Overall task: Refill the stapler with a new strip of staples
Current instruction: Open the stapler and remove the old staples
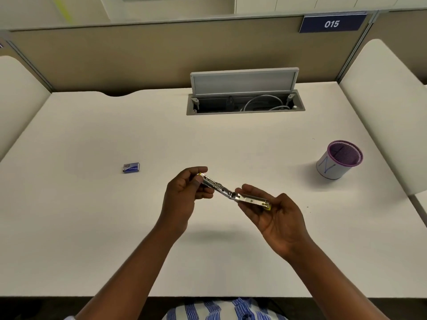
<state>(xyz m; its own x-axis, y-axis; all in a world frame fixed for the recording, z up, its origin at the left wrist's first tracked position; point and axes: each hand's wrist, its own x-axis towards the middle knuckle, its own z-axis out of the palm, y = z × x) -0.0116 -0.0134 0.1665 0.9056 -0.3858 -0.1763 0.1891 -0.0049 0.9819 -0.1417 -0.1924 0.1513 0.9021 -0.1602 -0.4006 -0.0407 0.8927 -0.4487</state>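
A small metal stapler (231, 192) with yellow ends is swung wide open and held above the white desk (92, 227). My left hand (184, 195) pinches its far-left end between thumb and fingers. My right hand (275, 215) lies palm up under its right half, fingers curled around it. The hinge sits between the two hands. A small blue box of staples (131, 167) lies shut on the desk, to the left of my left hand and apart from it. No loose strip of staples shows.
A purple mesh pen cup (339, 159) wrapped in white paper stands at the right. An open cable hatch (245, 101) with its lid up sits at the desk's back. Beige partition walls close the back and both sides.
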